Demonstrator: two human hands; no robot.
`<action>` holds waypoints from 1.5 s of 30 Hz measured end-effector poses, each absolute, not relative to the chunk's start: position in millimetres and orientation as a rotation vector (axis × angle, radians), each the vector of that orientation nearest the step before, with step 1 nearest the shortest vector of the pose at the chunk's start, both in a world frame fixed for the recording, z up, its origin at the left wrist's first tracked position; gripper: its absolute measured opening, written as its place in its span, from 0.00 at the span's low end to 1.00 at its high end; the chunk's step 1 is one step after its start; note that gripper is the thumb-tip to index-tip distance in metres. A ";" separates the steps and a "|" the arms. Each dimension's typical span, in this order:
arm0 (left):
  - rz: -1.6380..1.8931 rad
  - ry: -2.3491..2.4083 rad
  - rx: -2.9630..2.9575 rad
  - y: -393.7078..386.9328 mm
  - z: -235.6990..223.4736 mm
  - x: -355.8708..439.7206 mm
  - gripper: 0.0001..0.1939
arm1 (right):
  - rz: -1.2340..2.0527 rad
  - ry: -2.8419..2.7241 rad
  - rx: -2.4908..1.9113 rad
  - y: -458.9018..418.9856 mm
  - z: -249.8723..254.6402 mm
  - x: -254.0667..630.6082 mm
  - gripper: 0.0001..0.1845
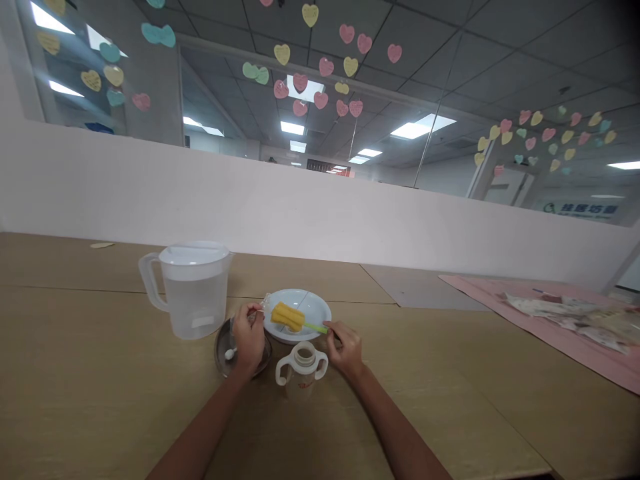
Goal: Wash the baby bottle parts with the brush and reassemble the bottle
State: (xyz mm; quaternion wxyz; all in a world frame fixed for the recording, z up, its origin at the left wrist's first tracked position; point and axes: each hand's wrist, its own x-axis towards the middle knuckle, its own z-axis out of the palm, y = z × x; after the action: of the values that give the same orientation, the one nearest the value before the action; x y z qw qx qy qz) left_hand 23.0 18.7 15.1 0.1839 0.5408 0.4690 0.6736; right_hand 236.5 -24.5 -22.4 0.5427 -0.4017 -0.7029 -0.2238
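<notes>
While both forearms point(213, 413) are stretched forward, a yellow brush point(287, 317) is pinched by its green handle point(315, 327) in the right hand point(345, 348) and held over the white bowl point(316, 305); something clear point(267, 302), too small to tell, is pinched by the left hand point(249, 340) near the dark bowl point(221, 357).

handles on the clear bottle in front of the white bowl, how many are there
2. One white handle curves down at the bottle's left in the picture; the other white handle is at its right, nearer the right hand. No others show.
</notes>
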 end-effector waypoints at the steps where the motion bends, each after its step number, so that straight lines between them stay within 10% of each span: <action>1: 1.898 1.311 1.532 17.8 16.3 23.3 0.06 | -0.545 -1.680 -0.959 -23.9 -23.2 236.7 0.13; 19: 1.749 0.997 1.386 5.1 26.3 29.7 0.06 | -0.537 -1.619 -1.071 -22.8 -21.6 237.0 0.12; 28: 1.519 0.876 1.462 1.4 22.4 34.9 0.21 | -0.526 -1.631 -1.070 -24.4 -19.0 236.2 0.12; 45: 1.680 1.344 1.753 5.8 26.5 27.5 0.09 | -0.595 -1.617 -1.072 -25.5 -16.3 236.3 0.12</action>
State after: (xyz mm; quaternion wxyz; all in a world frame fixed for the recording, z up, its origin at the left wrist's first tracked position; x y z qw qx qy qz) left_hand 27.5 5.8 26.5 0.1820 0.6212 0.4761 0.5953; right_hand 236.3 -25.5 -16.3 0.5279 -0.4486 -0.6767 -0.2491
